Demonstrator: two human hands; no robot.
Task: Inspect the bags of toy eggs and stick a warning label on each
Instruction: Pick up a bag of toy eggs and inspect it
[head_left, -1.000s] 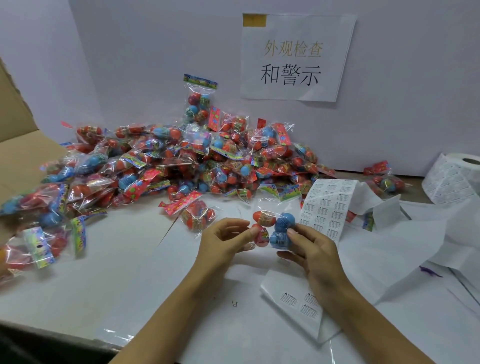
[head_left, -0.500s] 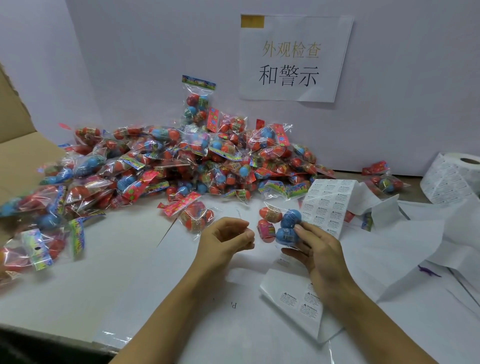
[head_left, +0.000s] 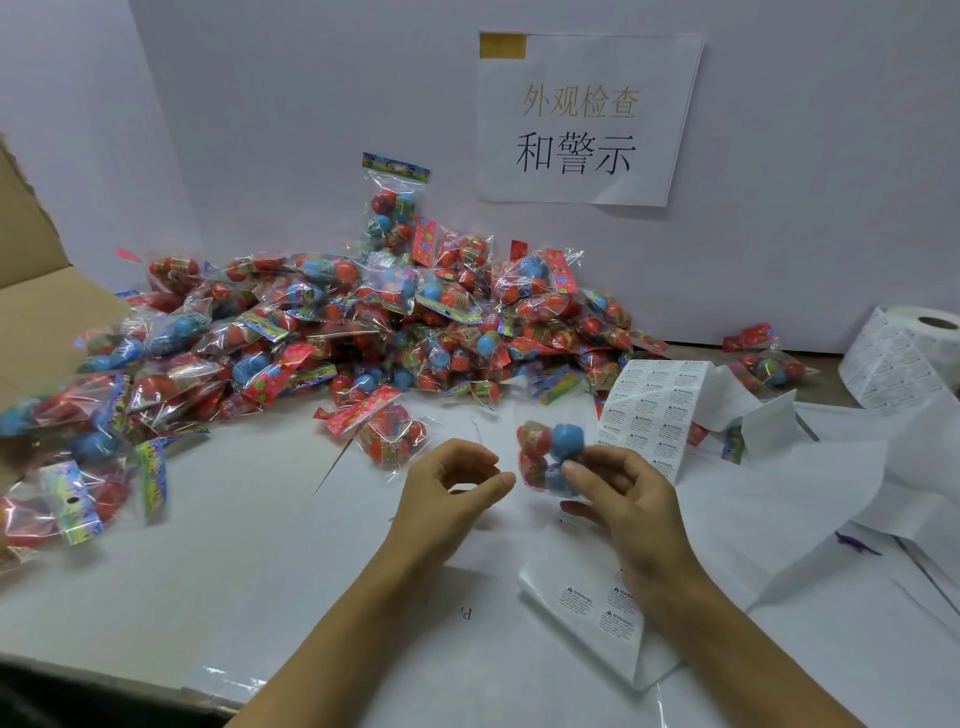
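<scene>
Your right hand pinches bag of toy eggs above desk, beside label sheet; left hand empty, fingers loosely curled. Risk: slick film slips, bag drops unlabelled into pile.

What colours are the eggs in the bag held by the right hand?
Red-orange and blue eggs, in the bag the right hand holds; head view.
</scene>
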